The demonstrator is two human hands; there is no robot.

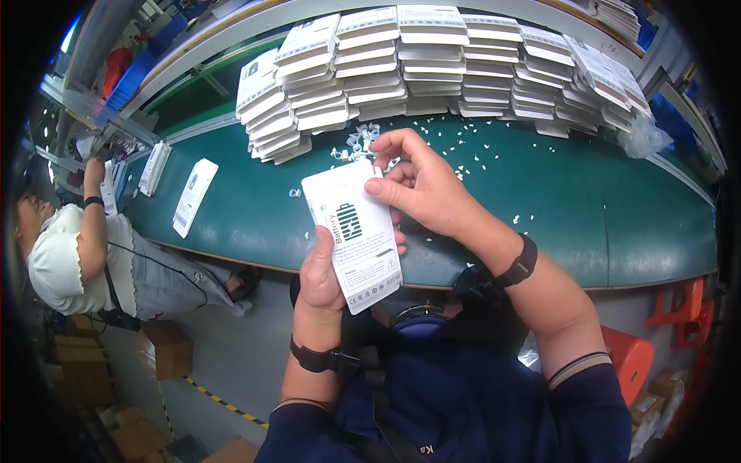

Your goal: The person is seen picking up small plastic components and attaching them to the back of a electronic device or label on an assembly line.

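A flat white carton (357, 245) with dark green print is held upright, tilted slightly, in front of my chest. My left hand (320, 274) grips it from the lower left, thumb along the near edge and fingertips showing past its right side. At the carton's top right corner, my right hand (417, 181) has its thumb against the edge and its index finger curled above; a small white bit shows between them. Just beyond the carton lies a heap of small clear-white plastic clips (361, 139). Another loose clip (295, 193) rests to the left.
Tall stacks of white cartons (376, 65) line the back of the green table (540, 201). Small white scraps (471, 147) are scattered before them. More flat cartons (194, 197) lie at left, near another person (85, 247). A clear plastic bag (647, 137) sits at right; red stools (627, 359) stand below.
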